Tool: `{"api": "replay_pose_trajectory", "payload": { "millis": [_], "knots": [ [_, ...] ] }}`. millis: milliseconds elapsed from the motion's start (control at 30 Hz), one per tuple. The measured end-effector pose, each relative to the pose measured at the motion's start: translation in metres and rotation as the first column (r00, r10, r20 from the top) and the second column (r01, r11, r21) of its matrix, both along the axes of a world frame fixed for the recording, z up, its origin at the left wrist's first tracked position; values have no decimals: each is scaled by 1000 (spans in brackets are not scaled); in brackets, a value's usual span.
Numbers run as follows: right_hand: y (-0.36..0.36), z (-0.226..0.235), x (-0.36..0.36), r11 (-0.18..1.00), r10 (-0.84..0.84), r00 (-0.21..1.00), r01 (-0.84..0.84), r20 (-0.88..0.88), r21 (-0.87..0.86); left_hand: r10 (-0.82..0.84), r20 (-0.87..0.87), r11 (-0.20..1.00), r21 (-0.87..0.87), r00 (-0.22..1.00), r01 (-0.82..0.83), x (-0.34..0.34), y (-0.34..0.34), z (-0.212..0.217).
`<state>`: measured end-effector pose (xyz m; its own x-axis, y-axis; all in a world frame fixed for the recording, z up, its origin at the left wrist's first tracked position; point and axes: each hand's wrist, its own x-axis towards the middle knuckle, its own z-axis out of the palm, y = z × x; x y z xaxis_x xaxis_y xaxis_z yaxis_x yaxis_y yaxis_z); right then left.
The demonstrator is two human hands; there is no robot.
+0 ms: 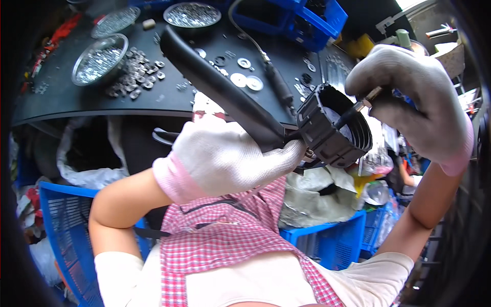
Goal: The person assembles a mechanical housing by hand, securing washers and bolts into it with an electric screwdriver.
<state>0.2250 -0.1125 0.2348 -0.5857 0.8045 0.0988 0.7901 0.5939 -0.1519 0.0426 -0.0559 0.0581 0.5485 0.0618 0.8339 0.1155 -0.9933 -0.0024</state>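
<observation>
My left hand [230, 153], in a white knit glove, is closed around the base of a black plastic part. This part has a long flat handle [220, 82] slanting up to the left and a round, ribbed, hollow housing [332, 135] at its right end. My gloved right hand [414, 97] is curled at the housing's upper right. Between its thumb and fingers is a slim dark rod with a metal, threaded-looking end [365, 101]. The rod's other end points into the housing's opening. The inside of my left grip is hidden by the glove.
Metal bowls of small shiny parts [99, 60] stand on the dark table [174, 97], beside loose metal pieces [138, 74] and white discs [238, 80]. A cabled pen-shaped tool [279, 84] lies behind the housing. Blue bins [317, 23] are at the back; blue crates [66, 230] flank my lap.
</observation>
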Motion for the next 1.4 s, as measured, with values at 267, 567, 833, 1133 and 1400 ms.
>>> {"api": "replay_pose_trajectory", "payload": {
  "millis": [267,567,833,1133,1400],
  "knots": [
    [-16,26,0,927,-311,906,355,287,-119,26,2,989,-149,1000,-25,9,-11,0],
    [-20,5,11,933,-309,837,359,453,-28,12,-1,983,-182,1000,-12,25,-15,-18],
    [-20,-7,21,985,-147,897,171,418,-19,71,-68,984,-161,995,-81,27,-20,-30],
    [-17,-14,36,995,-18,987,33,162,-92,51,-27,975,-213,998,-55,25,-20,-34],
    [-18,-2,41,969,-211,932,239,294,-61,62,-178,987,-132,982,-86,31,-9,-32]
  ]
}}
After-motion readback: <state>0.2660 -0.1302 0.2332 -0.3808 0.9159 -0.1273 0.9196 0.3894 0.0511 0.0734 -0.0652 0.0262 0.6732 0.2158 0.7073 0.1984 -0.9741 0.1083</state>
